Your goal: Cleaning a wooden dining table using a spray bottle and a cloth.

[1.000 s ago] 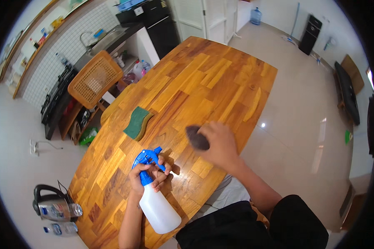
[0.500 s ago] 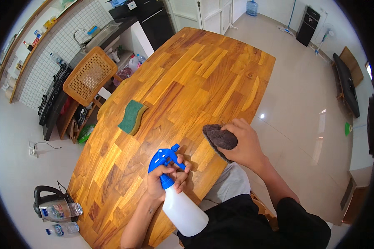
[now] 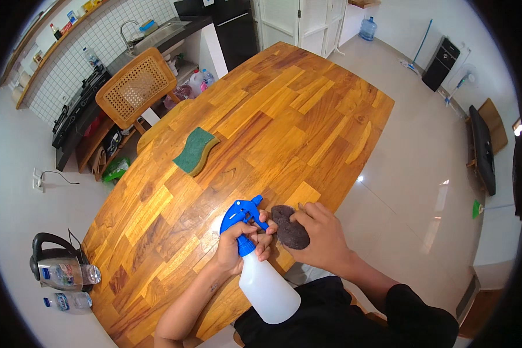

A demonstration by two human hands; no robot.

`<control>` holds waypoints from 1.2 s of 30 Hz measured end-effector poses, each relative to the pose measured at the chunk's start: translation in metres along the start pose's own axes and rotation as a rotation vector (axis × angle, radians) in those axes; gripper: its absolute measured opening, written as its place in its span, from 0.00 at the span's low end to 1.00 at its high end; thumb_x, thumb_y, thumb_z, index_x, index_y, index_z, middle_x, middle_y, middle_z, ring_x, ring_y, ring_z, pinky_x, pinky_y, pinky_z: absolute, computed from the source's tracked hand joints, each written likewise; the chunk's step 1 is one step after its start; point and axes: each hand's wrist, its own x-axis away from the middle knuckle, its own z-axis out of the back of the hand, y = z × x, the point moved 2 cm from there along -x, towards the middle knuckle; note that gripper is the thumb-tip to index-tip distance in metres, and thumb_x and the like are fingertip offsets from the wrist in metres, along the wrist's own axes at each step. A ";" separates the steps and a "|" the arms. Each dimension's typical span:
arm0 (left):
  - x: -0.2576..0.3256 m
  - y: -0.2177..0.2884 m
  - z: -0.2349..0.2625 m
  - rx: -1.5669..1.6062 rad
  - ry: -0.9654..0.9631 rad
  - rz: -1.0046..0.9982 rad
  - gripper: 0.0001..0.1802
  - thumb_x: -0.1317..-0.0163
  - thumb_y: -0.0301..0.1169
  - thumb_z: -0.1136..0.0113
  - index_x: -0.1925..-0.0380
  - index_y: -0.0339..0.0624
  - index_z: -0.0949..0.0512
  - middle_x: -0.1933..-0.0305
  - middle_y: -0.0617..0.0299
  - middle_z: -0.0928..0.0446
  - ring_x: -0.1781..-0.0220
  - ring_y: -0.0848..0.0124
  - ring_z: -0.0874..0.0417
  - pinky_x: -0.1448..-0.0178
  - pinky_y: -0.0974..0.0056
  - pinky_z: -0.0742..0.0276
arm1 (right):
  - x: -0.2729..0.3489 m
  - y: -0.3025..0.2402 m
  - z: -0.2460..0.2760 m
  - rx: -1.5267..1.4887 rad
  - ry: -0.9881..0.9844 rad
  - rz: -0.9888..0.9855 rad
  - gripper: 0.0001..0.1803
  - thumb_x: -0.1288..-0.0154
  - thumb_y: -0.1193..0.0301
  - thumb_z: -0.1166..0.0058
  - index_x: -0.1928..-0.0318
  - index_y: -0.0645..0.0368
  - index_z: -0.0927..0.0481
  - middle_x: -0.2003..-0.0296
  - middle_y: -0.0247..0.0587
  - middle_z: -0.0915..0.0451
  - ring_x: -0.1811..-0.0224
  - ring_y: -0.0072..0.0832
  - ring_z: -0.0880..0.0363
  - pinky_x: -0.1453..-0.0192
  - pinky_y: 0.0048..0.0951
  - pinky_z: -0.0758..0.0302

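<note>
The left hand's [image 3: 233, 246] grip is wrapped round the neck of a white, blue-headed spray bottle [image 3: 268, 290], tilted with its base toward the black shirt [image 3: 327, 316]. The right hand's [image 3: 325, 239] grip holds a bunched dark cloth [image 3: 291, 232] just beside it (touching the bench [image 3: 290, 133] or not, I can't tell). Farther off, a green-and-yellow sponge [image 3: 195, 149] lies there.

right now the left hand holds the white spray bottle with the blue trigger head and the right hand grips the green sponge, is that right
Not quite: the head view shows the right hand gripping a dark cloth; the green sponge lies on the wooden table. The left hand does hold the white spray bottle with the blue trigger head.
</note>
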 end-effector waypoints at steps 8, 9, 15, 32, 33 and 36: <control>0.010 -0.001 -0.006 0.007 0.069 -0.099 0.17 0.43 0.33 0.47 0.53 0.42 0.34 0.57 0.47 0.30 0.81 0.70 0.28 0.76 0.64 0.24 | -0.026 0.008 0.001 -0.005 -0.081 0.023 0.23 0.56 0.64 0.24 0.60 0.58 0.18 0.63 0.46 0.22 0.54 0.48 0.21 0.52 0.45 0.23; 0.013 -0.001 -0.001 0.003 0.007 -0.103 0.17 0.42 0.33 0.48 0.53 0.43 0.33 0.56 0.48 0.29 0.80 0.70 0.28 0.73 0.63 0.23 | -0.033 0.012 0.001 -0.002 -0.081 0.025 0.23 0.56 0.64 0.24 0.60 0.58 0.18 0.63 0.46 0.22 0.54 0.48 0.21 0.52 0.45 0.23; 0.012 -0.005 0.001 0.033 -0.096 -0.121 0.16 0.41 0.34 0.50 0.52 0.45 0.33 0.55 0.48 0.28 0.79 0.70 0.28 0.71 0.62 0.23 | -0.094 0.092 0.026 0.292 0.226 -0.239 0.22 0.51 0.59 0.28 0.61 0.61 0.14 0.63 0.52 0.16 0.55 0.51 0.17 0.50 0.48 0.21; 0.019 -0.005 0.004 0.007 -0.024 -0.132 0.19 0.42 0.33 0.50 0.51 0.40 0.33 0.55 0.41 0.28 0.80 0.69 0.27 0.72 0.62 0.21 | -0.044 0.014 -0.011 0.083 -0.076 0.134 0.21 0.56 0.62 0.26 0.63 0.59 0.18 0.66 0.47 0.19 0.61 0.48 0.19 0.57 0.44 0.26; 0.021 -0.004 0.002 0.035 -0.038 -0.141 0.19 0.43 0.32 0.50 0.51 0.39 0.34 0.55 0.40 0.28 0.80 0.69 0.26 0.72 0.62 0.21 | -0.041 0.008 -0.011 0.045 -0.073 0.153 0.22 0.58 0.63 0.25 0.64 0.58 0.19 0.67 0.45 0.19 0.61 0.48 0.20 0.58 0.44 0.26; 0.021 -0.006 0.001 0.072 -0.048 -0.158 0.20 0.43 0.32 0.50 0.51 0.38 0.34 0.55 0.40 0.28 0.80 0.69 0.26 0.71 0.61 0.21 | -0.044 0.019 -0.008 0.005 -0.118 0.137 0.22 0.60 0.64 0.24 0.64 0.57 0.18 0.67 0.44 0.19 0.62 0.47 0.19 0.56 0.43 0.24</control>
